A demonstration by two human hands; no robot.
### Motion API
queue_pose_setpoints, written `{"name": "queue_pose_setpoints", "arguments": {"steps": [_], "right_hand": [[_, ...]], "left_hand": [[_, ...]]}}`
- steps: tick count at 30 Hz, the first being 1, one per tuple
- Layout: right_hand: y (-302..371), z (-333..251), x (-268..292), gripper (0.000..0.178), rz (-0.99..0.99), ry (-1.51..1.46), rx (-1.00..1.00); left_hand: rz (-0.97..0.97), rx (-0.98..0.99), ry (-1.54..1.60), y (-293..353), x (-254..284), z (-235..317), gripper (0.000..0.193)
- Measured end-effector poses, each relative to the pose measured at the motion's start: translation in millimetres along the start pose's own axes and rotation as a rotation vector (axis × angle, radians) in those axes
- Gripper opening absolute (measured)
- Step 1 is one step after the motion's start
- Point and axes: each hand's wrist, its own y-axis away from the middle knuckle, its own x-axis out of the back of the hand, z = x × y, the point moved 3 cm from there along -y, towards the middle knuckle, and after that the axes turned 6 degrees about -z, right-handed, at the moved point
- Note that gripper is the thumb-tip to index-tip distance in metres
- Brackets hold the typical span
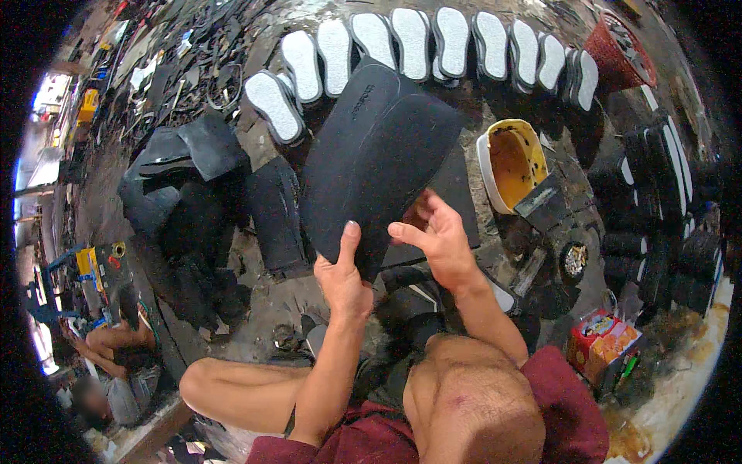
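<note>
A black rubber sheet [371, 147], with a faint curved outline on its face, is held up before me at a tilt. My left hand [345, 282] grips its near end, thumb pressed on top and the fingers hidden underneath. At the sheet's near right edge is my right hand [439, 240], its thumb at the edge and its fingers partly behind it. Just left of the held sheet lies a stack of black sheets [274, 216]. Beyond it, sole-shaped pieces with white tops [410, 42] stand in a curved row.
A yellowish tub [487, 174] with amber contents stands to the right, a dark flat piece [539, 203] against it. Black sheets [212, 147] are heaped at left. A red basket [610, 54], stacked black pieces [657, 178] and a red-orange box [603, 344] are at right. Another person [127, 371] sits lower left.
</note>
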Motion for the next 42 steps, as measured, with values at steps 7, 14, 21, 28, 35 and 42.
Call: {"name": "queue_pose_setpoints", "arguments": {"steps": [7,14,21,28,35,42], "right_hand": [[-9.3,9.3,22.2,0.057,0.126,-0.155,0.103],[-4.4,18.7,5.3,0.061,0.136,0.211,0.271],[-14.0,74.2,87.3,0.054,0.162,-0.248,0.02],[87.1,89.7,130.4,0.075,0.091,1.581,0.15],[86.2,46.8,111.8,0.078,0.102,1.49,0.039],[83.6,-83.9,71.1,0.041,0.089,0.815,0.557]], "left_hand": [[-0.299,0.22,0.19,-2.4,-9.1,17.8,0.036],[-0.157,-0.273,-0.852,21.1,-13.7,13.8,0.047],[-0.531,-0.58,-1.255,0.4,-23.8,-52.6,0.062],[-0.558,-0.67,-1.62,-90.0,47.2,-92.6,0.073],[-0.814,-0.533,-1.54,-120.3,53.8,-89.6,0.078],[-0.434,0.028,-0.539,-67.1,32.1,-92.7,0.051]]}}
